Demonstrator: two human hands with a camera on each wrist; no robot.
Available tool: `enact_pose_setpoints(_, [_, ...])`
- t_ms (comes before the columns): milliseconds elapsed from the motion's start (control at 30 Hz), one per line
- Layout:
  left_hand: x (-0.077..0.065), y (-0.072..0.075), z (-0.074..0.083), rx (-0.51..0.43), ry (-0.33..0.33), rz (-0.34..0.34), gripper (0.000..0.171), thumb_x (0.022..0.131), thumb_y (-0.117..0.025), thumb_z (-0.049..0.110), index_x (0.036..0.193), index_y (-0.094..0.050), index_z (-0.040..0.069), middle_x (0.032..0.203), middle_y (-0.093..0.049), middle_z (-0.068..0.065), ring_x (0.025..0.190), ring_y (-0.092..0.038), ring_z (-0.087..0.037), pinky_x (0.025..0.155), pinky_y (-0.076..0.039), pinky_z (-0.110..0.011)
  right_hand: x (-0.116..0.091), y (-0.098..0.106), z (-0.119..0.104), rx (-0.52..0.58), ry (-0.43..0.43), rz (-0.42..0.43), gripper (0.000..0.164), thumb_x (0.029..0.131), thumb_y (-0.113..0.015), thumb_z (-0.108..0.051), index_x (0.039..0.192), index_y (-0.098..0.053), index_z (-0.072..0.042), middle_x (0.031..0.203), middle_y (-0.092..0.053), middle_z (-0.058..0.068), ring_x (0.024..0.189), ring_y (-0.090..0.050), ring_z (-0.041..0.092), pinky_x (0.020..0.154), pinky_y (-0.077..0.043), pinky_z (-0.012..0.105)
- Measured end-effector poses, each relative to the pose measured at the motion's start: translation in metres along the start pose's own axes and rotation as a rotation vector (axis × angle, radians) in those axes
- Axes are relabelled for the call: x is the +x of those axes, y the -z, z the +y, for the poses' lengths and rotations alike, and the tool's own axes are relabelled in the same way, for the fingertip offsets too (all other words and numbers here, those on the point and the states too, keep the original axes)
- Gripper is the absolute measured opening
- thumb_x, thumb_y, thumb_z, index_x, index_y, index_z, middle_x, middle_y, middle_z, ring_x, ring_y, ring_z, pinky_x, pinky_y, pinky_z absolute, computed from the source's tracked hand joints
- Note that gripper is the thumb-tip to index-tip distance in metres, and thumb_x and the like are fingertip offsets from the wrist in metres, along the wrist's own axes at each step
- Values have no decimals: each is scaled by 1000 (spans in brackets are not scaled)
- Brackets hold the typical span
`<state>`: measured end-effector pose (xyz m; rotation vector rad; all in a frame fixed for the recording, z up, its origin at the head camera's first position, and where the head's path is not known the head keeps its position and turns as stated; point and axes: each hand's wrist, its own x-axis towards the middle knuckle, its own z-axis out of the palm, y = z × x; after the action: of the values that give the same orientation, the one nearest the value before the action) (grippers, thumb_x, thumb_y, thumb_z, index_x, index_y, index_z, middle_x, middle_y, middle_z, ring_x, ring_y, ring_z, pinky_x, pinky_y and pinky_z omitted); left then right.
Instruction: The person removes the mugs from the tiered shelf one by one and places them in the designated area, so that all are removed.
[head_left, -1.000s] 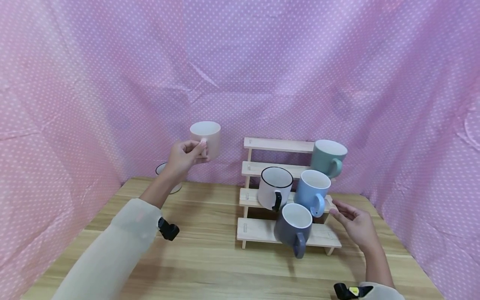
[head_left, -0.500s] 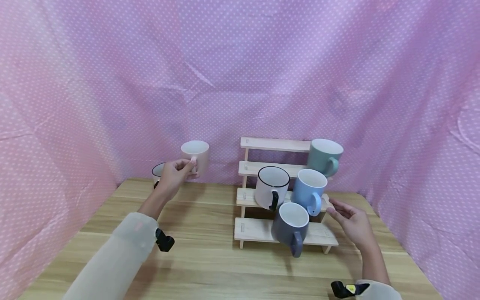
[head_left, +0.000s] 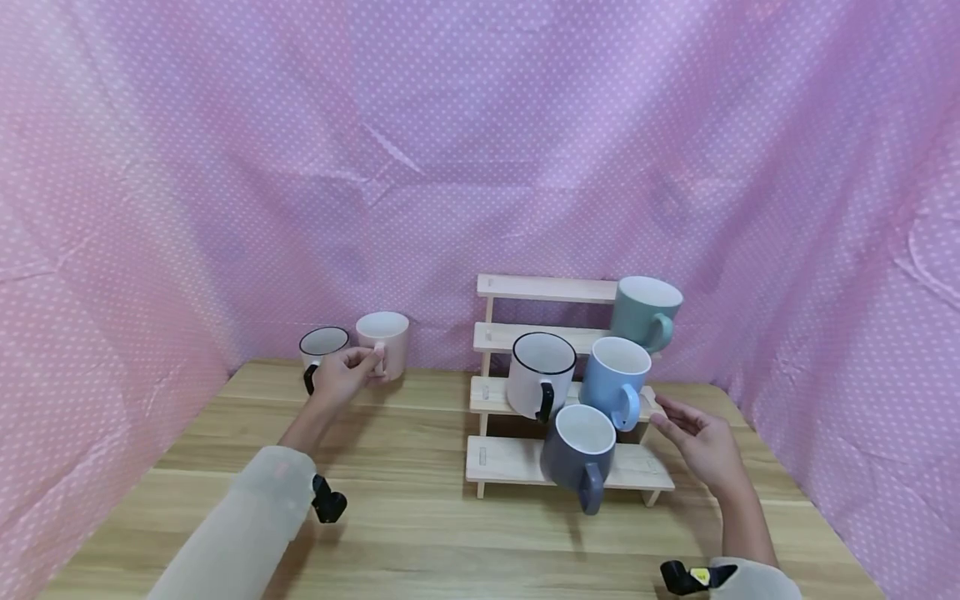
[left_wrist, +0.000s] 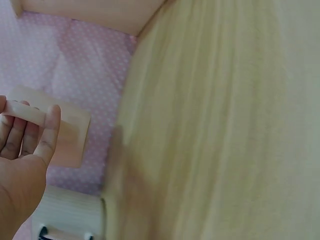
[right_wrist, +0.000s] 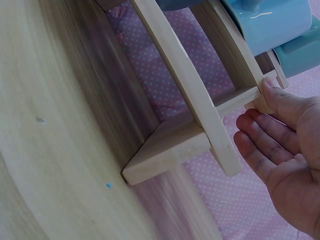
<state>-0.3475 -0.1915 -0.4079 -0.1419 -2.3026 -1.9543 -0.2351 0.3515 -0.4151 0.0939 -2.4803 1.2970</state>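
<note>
My left hand (head_left: 341, 379) pinches the handle of a pale pink mug (head_left: 395, 346) low at the back left of the table. The left wrist view shows thumb and fingers on that handle, with the mug body (left_wrist: 72, 145) upright behind them. Close on its left is a white mug with a black rim (head_left: 324, 340), partly hidden by the hand. My right hand (head_left: 705, 450) holds the right end of a shelf on a wooden stepped rack (head_left: 558, 288); in the right wrist view the thumb presses the shelf end and the fingers curl below.
On the rack stand a green mug (head_left: 637, 321), a light blue mug (head_left: 606, 379), a white mug with black rim and handle (head_left: 528, 392) and a dark grey mug (head_left: 573, 458). A pink dotted cloth (head_left: 480, 167) hangs behind the wooden table (head_left: 405, 508).
My left hand has lowered the pink mug and carried it slightly left, beside the black-rimmed white mug at the back. The right hand keeps its hold on the rack.
</note>
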Motion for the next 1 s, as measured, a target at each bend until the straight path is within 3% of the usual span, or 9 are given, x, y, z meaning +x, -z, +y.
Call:
enact_pose_setpoints(100, [-1,-2,-10,-64,-10,-7,44,102,-67,29,114,-66,-14,99,-70,-7,89,-75,-22,94,-59,-40,1,0,1,4,1,0,53,100,-69,-31,138,-60,4,132,-64,25,99,-59,-14,82,-50,6])
enact_pose_setpoints(167, [-2,-2,-16,-55,-15,-16,42,103,-65,28,112,-65,-13,97,-68,-6,90,-74,-24,95,-58,-43,1,0,3,1,-2,1,53,100,-69,-32,138,-60,4,132,-64,24,99,-59,-14,82,-50,6])
enact_pose_setpoints(400, [-8,-4,-30,-76,69,6,42,103,-64,33,113,-66,-8,103,-64,-8,105,-69,-36,101,-55,-46,2,0,5,-3,-9,2,53,100,-69,-32,139,-60,3,132,-64,24,99,-59,-14,82,-50,6])
enact_pose_setpoints(500, [-9,-4,-33,-108,95,21,44,102,-65,34,115,-65,-8,103,-63,-7,105,-68,-32,101,-54,-47,3,0,5,5,-8,-2,52,100,-70,-29,139,-60,3,132,-64,24,100,-59,-14,82,-50,6])
enact_pose_setpoints(667, [-6,-1,-39,-149,86,44,42,101,-67,33,104,-64,-8,100,-62,-8,96,-66,-22,99,-56,-46,3,0,4,11,-9,0,51,100,-70,-28,139,-59,3,133,-64,22,100,-58,-14,82,-49,5])
enact_pose_setpoints(800, [-3,3,-42,-164,86,56,38,102,-66,30,96,-62,-8,100,-62,-10,96,-65,-22,97,-57,-45,3,0,2,4,-13,-3,52,100,-70,-28,140,-59,3,134,-63,22,100,-58,-14,82,-49,5])
enact_pose_setpoints(1000, [1,8,-41,-202,126,57,37,104,-64,27,98,-58,-9,103,-60,-10,102,-61,-23,101,-55,-45,1,0,-2,4,-13,-8,53,100,-69,-29,140,-58,5,135,-62,24,100,-57,-15,82,-49,5])
